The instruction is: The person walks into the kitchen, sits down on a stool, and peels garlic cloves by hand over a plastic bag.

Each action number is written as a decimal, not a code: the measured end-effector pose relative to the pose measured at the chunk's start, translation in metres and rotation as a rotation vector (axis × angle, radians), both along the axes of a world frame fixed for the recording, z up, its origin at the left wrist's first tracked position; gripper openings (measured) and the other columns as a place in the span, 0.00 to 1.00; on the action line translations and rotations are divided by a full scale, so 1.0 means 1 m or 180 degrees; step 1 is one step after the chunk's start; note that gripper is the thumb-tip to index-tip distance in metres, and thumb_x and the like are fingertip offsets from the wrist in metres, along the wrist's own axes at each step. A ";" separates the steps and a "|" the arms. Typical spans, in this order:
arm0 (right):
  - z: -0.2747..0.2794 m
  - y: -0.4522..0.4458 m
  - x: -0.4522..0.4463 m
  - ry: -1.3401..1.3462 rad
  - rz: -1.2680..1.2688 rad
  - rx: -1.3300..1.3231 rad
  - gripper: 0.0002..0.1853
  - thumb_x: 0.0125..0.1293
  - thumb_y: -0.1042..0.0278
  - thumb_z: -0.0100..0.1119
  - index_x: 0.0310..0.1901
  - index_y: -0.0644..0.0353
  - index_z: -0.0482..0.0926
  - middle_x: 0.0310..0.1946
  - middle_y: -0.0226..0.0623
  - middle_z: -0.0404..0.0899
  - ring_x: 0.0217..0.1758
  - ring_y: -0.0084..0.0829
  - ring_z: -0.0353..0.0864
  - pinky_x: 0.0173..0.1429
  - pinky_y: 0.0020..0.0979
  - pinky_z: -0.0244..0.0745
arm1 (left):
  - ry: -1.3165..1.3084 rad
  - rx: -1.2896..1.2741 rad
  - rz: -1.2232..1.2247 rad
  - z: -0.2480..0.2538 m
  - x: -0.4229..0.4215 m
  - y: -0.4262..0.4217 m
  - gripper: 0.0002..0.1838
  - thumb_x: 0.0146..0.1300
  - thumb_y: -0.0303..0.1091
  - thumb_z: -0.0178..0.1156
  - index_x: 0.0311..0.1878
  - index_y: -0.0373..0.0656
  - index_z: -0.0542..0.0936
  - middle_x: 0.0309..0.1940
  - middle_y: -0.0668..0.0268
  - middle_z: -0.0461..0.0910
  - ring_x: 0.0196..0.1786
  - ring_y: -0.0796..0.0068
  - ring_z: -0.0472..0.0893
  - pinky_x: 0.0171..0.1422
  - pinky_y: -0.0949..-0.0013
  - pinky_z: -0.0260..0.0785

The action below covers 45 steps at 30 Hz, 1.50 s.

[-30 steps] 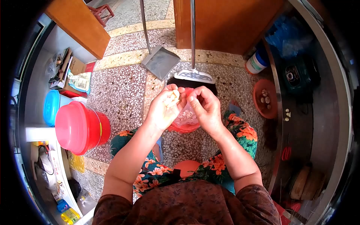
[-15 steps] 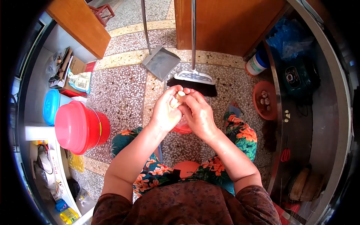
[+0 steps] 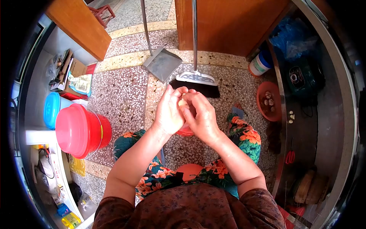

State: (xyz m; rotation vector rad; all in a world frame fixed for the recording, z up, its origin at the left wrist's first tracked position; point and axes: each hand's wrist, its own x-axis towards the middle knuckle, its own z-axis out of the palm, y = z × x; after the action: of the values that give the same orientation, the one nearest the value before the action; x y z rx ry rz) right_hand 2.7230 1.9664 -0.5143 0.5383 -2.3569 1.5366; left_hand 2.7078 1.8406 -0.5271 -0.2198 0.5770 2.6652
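Observation:
Pale cloves, apparently garlic, lie in the cupped palm of my left hand, its fingers curled up around them. My right hand is closed over the same cloves from the right, its thumb and fingers at them; the two hands touch. Most of the cloves are hidden between the hands. Below, a red basin shows only in part under my hands.
A broom and a grey dustpan stand ahead. To the left are a lidded red bucket and a blue-lidded tub. At right, an orange bowl holds several bulbs; red-handled scissors lie on the shelf.
My right hand has moved left from above the basin to the cloves in my left palm. Both hands have closed in further, and fewer cloves show.

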 end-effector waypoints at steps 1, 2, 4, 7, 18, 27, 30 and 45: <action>0.000 0.000 -0.001 0.0183 -0.0023 0.0023 0.10 0.55 0.75 0.62 0.38 0.62 0.73 0.35 0.46 0.76 0.38 0.47 0.79 0.41 0.36 0.75 | 0.0000 0.0000 -0.0003 0.001 0.000 0.001 0.24 0.69 0.55 0.44 0.43 0.40 0.72 0.48 0.56 0.75 0.56 0.60 0.73 0.64 0.56 0.63; -0.001 0.002 -0.001 0.0181 -0.0026 0.0020 0.10 0.55 0.75 0.62 0.38 0.62 0.73 0.35 0.46 0.76 0.38 0.47 0.79 0.41 0.36 0.75 | 0.0017 -0.0015 -0.0024 0.001 0.000 0.001 0.25 0.69 0.57 0.44 0.44 0.40 0.71 0.47 0.56 0.75 0.55 0.61 0.73 0.64 0.57 0.63; -0.002 0.004 -0.001 0.0077 0.0115 -0.0140 0.09 0.58 0.78 0.61 0.39 0.63 0.72 0.35 0.39 0.76 0.35 0.31 0.78 0.39 0.29 0.74 | 0.0036 -0.0031 -0.0046 0.004 0.000 0.002 0.26 0.68 0.58 0.44 0.44 0.40 0.71 0.47 0.57 0.75 0.54 0.62 0.74 0.64 0.58 0.62; -0.003 0.003 -0.001 -0.1572 0.0556 -0.2018 0.06 0.63 0.77 0.56 0.40 0.64 0.71 0.35 0.34 0.75 0.34 0.22 0.75 0.38 0.24 0.72 | -0.0033 -0.0089 0.0031 -0.002 -0.001 0.000 0.23 0.69 0.55 0.45 0.42 0.41 0.72 0.43 0.60 0.75 0.49 0.65 0.74 0.60 0.61 0.64; -0.015 0.014 -0.012 -0.1640 0.0279 -0.2335 0.06 0.66 0.77 0.55 0.42 0.65 0.71 0.32 0.29 0.75 0.33 0.17 0.75 0.37 0.21 0.72 | 0.0718 -0.2116 0.0037 0.004 0.004 -0.003 0.09 0.62 0.25 0.61 0.44 0.40 0.73 0.34 0.70 0.76 0.37 0.84 0.77 0.41 0.81 0.72; -0.023 0.013 -0.011 -0.1144 0.0013 -0.1370 0.03 0.61 0.79 0.59 0.37 0.66 0.76 0.30 0.29 0.74 0.33 0.16 0.73 0.37 0.21 0.70 | 0.1252 -0.2965 0.0175 -0.007 0.003 -0.003 0.05 0.63 0.24 0.60 0.40 0.38 0.75 0.36 0.70 0.78 0.38 0.86 0.76 0.41 0.81 0.70; -0.023 0.012 -0.010 -0.1296 -0.0034 -0.1442 0.02 0.61 0.79 0.59 0.35 0.66 0.77 0.29 0.29 0.74 0.31 0.16 0.73 0.35 0.21 0.69 | 0.1412 -0.3175 0.0309 -0.011 0.002 -0.005 0.04 0.62 0.23 0.60 0.39 0.37 0.76 0.35 0.69 0.78 0.37 0.86 0.76 0.40 0.81 0.70; -0.013 0.017 -0.013 -0.2179 0.0560 -0.2732 0.03 0.68 0.74 0.53 0.40 0.63 0.74 0.31 0.29 0.77 0.31 0.18 0.75 0.38 0.21 0.73 | 0.0848 -0.2276 0.0242 -0.009 0.002 -0.009 0.02 0.65 0.26 0.57 0.40 0.39 0.76 0.32 0.66 0.79 0.28 0.84 0.73 0.33 0.80 0.67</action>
State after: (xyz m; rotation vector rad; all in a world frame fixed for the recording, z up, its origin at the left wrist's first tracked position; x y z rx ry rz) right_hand 2.7099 1.9836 -0.5269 -0.0094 -1.7160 2.9053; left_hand 2.7097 1.8312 -0.5359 -0.0798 1.6216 2.4593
